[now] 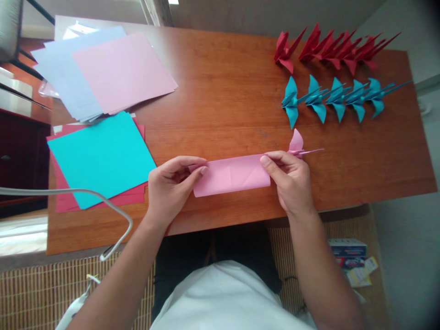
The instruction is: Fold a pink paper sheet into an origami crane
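A sheet of pink origami paper [231, 178], folded into a long rectangle with faint diagonal creases, spans the space between my hands. My left hand [176, 183] pinches its left end near the upper corner, thumb on top. At the upper right corner, my right hand [288, 176] grips the paper between thumb and fingers. Just beyond the right fingers sits a folded pink paper crane [296, 141], partly hidden by that hand. Farther back on the right stand a row of blue paper cranes [319, 100] and a row of red paper cranes [343, 49].
The wooden table [220, 105] carries loose pink sheets [127, 73] over pale blue sheets [65, 68] at the far left. Closer lies a turquoise sheet [103, 158] on red sheets [134, 197]. A white cable [113, 206] crosses the table's left edge. Boxes [348, 250] rest below at right.
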Demonstrator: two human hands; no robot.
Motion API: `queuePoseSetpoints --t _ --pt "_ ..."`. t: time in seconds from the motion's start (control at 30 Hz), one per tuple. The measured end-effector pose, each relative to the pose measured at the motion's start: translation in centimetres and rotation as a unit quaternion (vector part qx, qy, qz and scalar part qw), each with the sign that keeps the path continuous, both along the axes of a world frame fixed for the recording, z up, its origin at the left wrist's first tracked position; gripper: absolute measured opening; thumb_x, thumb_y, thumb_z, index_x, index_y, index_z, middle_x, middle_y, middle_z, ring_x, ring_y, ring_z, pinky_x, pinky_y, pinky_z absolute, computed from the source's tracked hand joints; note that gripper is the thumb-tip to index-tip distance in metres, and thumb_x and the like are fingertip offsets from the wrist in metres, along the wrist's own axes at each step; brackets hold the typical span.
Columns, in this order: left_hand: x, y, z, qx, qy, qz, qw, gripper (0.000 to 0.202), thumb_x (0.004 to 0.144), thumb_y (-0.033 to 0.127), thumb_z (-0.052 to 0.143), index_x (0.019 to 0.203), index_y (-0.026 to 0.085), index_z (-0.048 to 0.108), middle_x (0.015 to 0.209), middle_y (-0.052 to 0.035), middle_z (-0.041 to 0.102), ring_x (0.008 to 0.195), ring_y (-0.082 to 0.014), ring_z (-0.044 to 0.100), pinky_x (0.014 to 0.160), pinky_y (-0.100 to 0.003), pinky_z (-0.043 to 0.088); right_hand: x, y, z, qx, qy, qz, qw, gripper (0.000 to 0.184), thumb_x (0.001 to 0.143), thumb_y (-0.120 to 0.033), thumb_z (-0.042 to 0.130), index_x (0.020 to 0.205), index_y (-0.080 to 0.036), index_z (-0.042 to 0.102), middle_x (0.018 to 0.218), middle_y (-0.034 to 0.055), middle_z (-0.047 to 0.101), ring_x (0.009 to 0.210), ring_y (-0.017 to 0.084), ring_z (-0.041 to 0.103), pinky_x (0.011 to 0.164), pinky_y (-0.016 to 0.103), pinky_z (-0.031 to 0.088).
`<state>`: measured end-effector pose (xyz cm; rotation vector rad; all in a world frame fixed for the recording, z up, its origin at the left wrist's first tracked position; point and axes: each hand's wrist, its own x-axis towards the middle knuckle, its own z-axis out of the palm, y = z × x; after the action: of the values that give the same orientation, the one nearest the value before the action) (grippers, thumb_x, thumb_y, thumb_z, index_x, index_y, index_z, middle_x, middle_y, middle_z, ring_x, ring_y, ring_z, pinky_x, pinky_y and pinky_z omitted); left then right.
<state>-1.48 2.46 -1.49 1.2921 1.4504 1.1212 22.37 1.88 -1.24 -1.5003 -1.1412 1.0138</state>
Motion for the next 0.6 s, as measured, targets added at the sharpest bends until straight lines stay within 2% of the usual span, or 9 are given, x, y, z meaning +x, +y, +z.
queuePoseSetpoints --t 0.6 --pt "0.2 0.0 0.07 -0.002 0.012 0.001 1.0 0.01 0.079 0.024 0.082 0.088 0.021 0.079 0.086 -0.0016 0.079 0.075 -0.0135 0.073 0.07 -0.022 0.06 0.1 0.14 0.03 -0.007 -0.003 0.005 1.0 0.018 0.084 -0.039 0.077 0.079 -0.023 0.074 0.071 -0.0021 0.068 0.067 0.013 0.061 0.06 0.025 0.05"
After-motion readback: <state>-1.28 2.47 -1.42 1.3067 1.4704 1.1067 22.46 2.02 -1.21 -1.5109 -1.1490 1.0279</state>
